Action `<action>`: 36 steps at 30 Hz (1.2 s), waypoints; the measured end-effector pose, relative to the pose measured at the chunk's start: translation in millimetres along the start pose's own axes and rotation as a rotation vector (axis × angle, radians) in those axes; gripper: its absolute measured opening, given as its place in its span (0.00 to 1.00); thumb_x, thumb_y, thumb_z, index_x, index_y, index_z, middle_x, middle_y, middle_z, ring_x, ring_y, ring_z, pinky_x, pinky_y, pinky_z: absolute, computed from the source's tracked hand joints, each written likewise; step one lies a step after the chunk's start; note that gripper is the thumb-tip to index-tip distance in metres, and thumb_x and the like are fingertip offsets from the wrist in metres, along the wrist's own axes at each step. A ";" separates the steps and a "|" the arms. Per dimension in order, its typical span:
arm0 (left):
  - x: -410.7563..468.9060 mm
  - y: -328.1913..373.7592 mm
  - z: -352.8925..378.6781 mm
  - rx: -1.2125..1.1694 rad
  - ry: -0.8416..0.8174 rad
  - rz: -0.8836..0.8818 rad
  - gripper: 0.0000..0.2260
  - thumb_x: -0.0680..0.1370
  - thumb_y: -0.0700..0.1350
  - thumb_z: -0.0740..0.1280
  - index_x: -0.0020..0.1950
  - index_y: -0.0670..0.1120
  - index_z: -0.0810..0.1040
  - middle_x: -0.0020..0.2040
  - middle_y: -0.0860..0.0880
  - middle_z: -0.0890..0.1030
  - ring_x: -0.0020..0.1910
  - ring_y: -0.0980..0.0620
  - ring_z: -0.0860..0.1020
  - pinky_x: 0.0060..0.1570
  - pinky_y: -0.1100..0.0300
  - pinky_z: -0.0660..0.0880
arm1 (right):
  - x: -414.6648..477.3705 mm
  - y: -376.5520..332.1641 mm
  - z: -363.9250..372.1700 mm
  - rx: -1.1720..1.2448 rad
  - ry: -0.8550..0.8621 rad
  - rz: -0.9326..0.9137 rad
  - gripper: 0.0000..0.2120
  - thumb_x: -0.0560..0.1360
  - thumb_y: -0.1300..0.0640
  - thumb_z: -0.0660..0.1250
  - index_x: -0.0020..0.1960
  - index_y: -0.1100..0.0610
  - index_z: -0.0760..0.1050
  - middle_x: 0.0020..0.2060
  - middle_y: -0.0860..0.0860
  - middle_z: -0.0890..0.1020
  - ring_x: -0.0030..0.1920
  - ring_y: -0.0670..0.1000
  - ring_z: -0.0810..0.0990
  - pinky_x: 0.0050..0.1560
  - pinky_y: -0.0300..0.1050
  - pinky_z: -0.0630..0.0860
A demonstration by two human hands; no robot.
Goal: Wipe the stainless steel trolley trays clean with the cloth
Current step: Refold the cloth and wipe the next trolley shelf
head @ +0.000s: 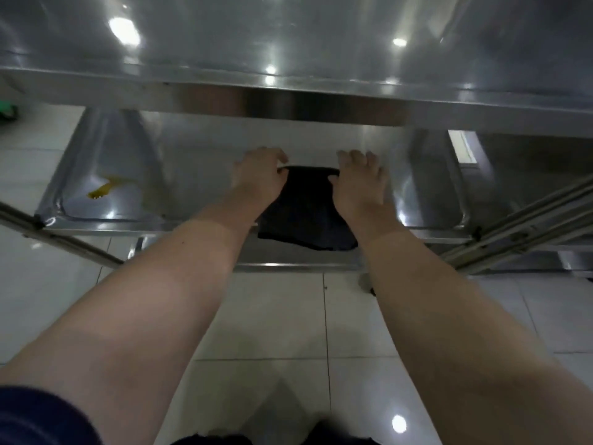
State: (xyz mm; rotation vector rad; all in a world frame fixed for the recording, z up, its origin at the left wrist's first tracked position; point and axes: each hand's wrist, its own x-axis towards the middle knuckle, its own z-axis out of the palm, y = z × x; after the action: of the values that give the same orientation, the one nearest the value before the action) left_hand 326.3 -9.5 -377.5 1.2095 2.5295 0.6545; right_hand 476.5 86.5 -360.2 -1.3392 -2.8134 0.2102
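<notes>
A dark cloth lies on the lower stainless steel tray of the trolley, draped over the tray's near rim. My left hand pinches the cloth's far left corner. At the far right corner my right hand holds the cloth the same way, thumb on its edge. A yellow-brown spill sits in the tray's near left corner. The upper tray spans the top of the view and hides the far part of the lower one.
Trolley frame tubes run at the left and right. A caster wheel stands under the near rim. White floor tiles lie below. A green object shows at the far left edge.
</notes>
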 end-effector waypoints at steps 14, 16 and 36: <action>62.2 -82.6 49.0 0.445 -0.016 0.182 0.24 0.84 0.53 0.45 0.80 0.55 0.44 0.81 0.50 0.48 0.79 0.44 0.45 0.74 0.38 0.44 | 3.8 -6.9 112.1 -0.051 -0.236 -0.067 0.34 0.71 0.22 0.41 0.69 0.27 0.27 0.76 0.46 0.30 0.74 0.67 0.29 0.66 0.75 0.31; 59.8 -89.2 60.5 0.415 -0.011 0.185 0.24 0.84 0.56 0.44 0.80 0.57 0.44 0.81 0.51 0.48 0.79 0.45 0.44 0.74 0.38 0.42 | 17.3 -5.8 111.1 -0.057 -0.261 -0.054 0.36 0.69 0.20 0.42 0.70 0.27 0.29 0.76 0.45 0.30 0.74 0.66 0.28 0.66 0.74 0.30; 67.4 -95.0 66.4 0.370 -0.004 0.143 0.23 0.84 0.56 0.43 0.79 0.60 0.46 0.81 0.54 0.47 0.79 0.47 0.46 0.74 0.40 0.41 | 94.7 -17.3 111.0 -0.055 -0.107 -0.074 0.31 0.75 0.26 0.40 0.75 0.30 0.40 0.80 0.46 0.44 0.77 0.64 0.36 0.70 0.71 0.34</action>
State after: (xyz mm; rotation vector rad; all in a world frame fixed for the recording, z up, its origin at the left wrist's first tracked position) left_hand 248.9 9.8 -485.3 1.5177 2.6567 0.2122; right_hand 395.1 136.5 -471.8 -1.2684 -2.9715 0.2110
